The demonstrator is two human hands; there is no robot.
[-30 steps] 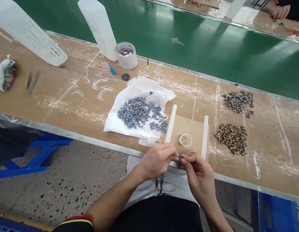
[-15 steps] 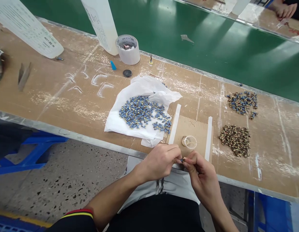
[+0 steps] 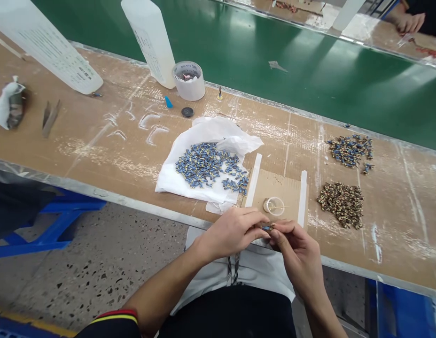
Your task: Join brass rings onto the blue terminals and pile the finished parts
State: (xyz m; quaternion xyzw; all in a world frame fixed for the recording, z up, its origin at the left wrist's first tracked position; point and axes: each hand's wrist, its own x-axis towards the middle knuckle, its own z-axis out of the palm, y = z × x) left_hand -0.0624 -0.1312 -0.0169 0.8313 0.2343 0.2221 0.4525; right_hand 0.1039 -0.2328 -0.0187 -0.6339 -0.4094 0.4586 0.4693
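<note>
My left hand [image 3: 232, 233] and my right hand [image 3: 299, 251] meet at the table's near edge. Thumb and fingers of the left pinch a tiny blue figurine piece [image 3: 266, 228]. The right fingertips are closed at its brownish end; whether they grip a separate small part is too small to tell. Just beyond the fingers stands a small clear cup [image 3: 273, 206] with a thin stick in it, on a cardboard sheet [image 3: 283, 185]. Blue-and-yellow figurine pieces [image 3: 200, 164] lie heaped on white paper [image 3: 168, 180] to the left.
At right lie a pile of small brown pieces [image 3: 341, 204] and a pile of blue-brown figurines [image 3: 350, 150]. Further left are a tape roll [image 3: 190, 89], bottles [image 3: 151, 44], a black cap [image 3: 187, 112] and tweezers [image 3: 50, 118]. A green surface [image 3: 239, 42] runs behind; another person's hand [image 3: 410, 22] shows beyond.
The left fingers have shifted their pinch, and more of the blue piece shows between the hands. The camera view has swung slightly to the left.
</note>
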